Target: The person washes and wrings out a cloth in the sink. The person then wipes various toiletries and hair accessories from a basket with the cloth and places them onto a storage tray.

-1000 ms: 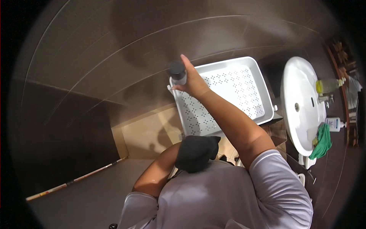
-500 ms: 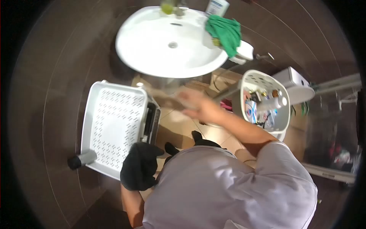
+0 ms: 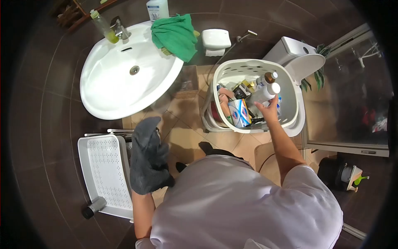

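A dark grey cloth [image 3: 148, 159] covers my left hand and hangs over it, hiding the fingers, beside the white perforated tray [image 3: 103, 166]. Inside the white laundry basket [image 3: 244, 66], my right hand [image 3: 270, 110] has its fingers and thumb around a pale, see-through bottle [image 3: 258, 97] with a white cap. The bottle leans among other items. Around it are a brown bottle [image 3: 265, 79], a white and blue box [image 3: 239, 113] and several small things I cannot make out. A grey cylinder with a black end [image 3: 94, 207] lies across the tray's near corner.
A white sink [image 3: 112, 83] stands at the back left, with a green cloth [image 3: 176, 37], a white bottle [image 3: 157, 10] and a soap bottle [image 3: 103, 25] on it. Behind the basket is a toilet [image 3: 290, 50]. A glass shower panel [image 3: 352, 99] is at the right.
The view has turned to the right. My right hand has moved from in front of the sink into the basket and onto the bottle. My left hand stays under the dark cloth.
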Demonstrator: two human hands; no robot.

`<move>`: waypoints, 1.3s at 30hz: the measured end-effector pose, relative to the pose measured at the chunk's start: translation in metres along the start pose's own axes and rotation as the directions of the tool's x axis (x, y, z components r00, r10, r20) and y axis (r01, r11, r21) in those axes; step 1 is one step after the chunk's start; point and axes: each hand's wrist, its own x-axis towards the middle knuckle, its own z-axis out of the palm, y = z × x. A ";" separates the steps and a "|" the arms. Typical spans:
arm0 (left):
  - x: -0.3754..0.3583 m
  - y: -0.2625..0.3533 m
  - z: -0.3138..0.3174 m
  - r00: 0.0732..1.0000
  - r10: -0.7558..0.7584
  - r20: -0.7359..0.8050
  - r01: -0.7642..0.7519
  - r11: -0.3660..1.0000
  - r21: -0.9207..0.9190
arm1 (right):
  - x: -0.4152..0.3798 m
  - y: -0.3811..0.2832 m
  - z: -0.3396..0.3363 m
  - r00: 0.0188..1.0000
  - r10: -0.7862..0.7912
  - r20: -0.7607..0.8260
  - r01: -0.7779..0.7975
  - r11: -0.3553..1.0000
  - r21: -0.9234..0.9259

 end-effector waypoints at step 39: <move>0.056 -0.074 -0.045 0.958 0.053 -0.282 -0.124 0.963 -0.240 | -0.058 -0.320 0.159 0.354 -0.469 0.809 -0.111 0.838 0.534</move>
